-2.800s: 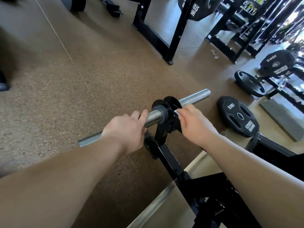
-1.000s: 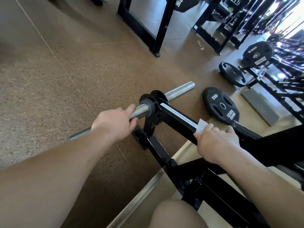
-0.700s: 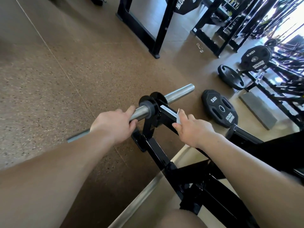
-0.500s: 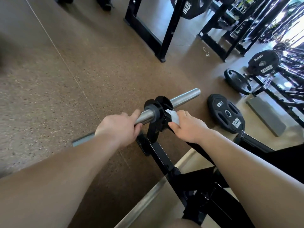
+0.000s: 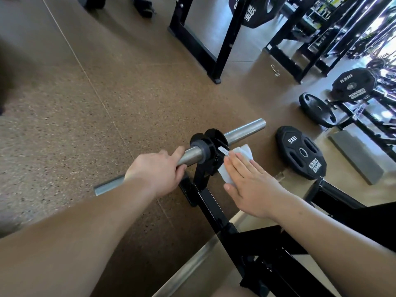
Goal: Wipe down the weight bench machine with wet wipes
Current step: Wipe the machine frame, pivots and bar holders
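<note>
1. The weight bench machine [image 5: 211, 207] stands on the gym floor [image 5: 107, 82] right in front of you. Its black arm runs up to a steel bar [image 5: 246, 129] at the far end.
2. Your left hand [image 5: 158, 170] is wrapped around the bar just beside the black collar [image 5: 200, 146], bracing it.
3. Your right hand [image 5: 250, 185] lies flat with straight fingers, pressing the white wet wipe [image 5: 243, 154] against the arm next to the collar.
4. To do this pass well, press with the whole palm and draw the wipe along the arm in one long stroke. Then wrap it over the edges so the sides get cleaned too. Grip the bar firmly so the arm cannot swing under the pressure.
5. The weight plate [image 5: 300, 153] on the floor reads "10KG", upside down to you. A second plate [image 5: 352, 85] on the rack beyond reads the same. The brand lettering on both is too small to make out.
6. The white label strip [image 5: 224, 150] on the arm cannot be read.
</note>
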Demonstrator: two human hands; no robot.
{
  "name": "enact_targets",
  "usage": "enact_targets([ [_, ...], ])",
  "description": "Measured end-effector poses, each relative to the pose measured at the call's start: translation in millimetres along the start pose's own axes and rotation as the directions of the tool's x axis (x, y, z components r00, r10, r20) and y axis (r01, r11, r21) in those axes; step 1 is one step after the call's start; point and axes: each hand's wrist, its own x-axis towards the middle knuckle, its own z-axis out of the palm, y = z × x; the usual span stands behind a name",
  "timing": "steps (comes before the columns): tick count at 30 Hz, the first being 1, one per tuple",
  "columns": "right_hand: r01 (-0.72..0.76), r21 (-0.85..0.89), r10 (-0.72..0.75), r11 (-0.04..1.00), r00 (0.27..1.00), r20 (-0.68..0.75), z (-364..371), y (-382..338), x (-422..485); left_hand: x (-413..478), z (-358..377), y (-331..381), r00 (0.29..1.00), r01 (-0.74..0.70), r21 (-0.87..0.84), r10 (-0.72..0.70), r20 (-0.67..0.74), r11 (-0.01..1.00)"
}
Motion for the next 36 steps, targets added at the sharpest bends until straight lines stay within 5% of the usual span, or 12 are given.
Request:
enact_targets([
  [5, 0.167, 0.124, -0.167, 0.978, 0.986, -0.011, -14.1, 16.0, 37.8, 1.2, 1.0, 0.0, 1.000, -0.001, 0.012, 0.001, -0.006, 1.000],
  [10, 0.251, 0.046, -0.251, 0.967, 0.968, -0.010, -3.9, 20.2, -9.2, 0.0, -1.6, -1.0, 1.000, -0.004, 0.012, 0.004, -0.002, 1.000],
  [19, 0.137, 0.298, -0.161, 0.945, 0.985, 0.056, -15.0, 14.7, 8.7, 1.5, -2.4, 1.2, 1.000, -0.004, -0.002, 0.004, 0.006, 1.000],
  [23, -0.045, 0.570, 0.022, 0.821, 0.999, 0.049, -7.8, 10.7, 45.9, 1.9, 2.6, -2.0, 1.000, -0.014, -0.025, 0.013, -0.015, 1.000],
  [28, -0.087, 0.458, 0.086, 0.885, 0.996, 0.023, -2.6, 12.3, 14.0, 2.1, 1.7, -3.1, 1.000, -0.010, -0.007, 0.010, -0.012, 1.000],
  [33, -0.276, 0.738, 0.233, 0.616, 0.959, 0.164, -18.5, 16.6, -60.0, 0.2, -1.0, -3.0, 1.000, 0.014, -0.032, -0.014, 0.011, 0.999],
  [36, -0.333, 0.752, 0.282, 0.569, 0.938, 0.202, -17.7, 24.0, -88.4, -1.0, -4.5, -0.8, 1.000, 0.007, -0.037, -0.006, 0.018, 0.999],
])
